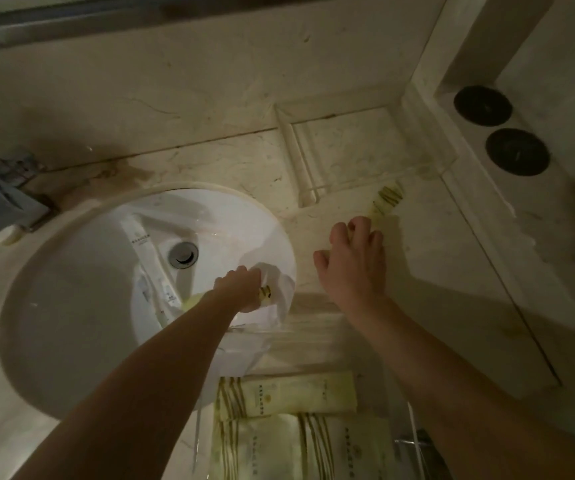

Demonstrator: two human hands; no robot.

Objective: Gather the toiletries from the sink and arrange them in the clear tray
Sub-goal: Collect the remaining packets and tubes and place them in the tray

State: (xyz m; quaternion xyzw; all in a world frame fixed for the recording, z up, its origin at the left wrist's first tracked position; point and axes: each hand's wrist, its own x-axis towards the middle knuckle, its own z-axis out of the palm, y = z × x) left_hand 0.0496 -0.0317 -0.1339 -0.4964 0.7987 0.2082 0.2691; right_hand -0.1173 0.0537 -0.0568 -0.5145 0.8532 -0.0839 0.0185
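Cream striped sachets [286, 396] lie at the marble worktop's [210, 161] near edge. In the white basin [71, 306], a long packet [144, 244] lies beside the drain [184, 255]; the left hand [244, 289] grips a white packet [279, 299] at the basin's right rim. The right hand [355, 261] pinches a striped sachet [385, 202] just short of the clear tray [296, 150] at the back right corner.
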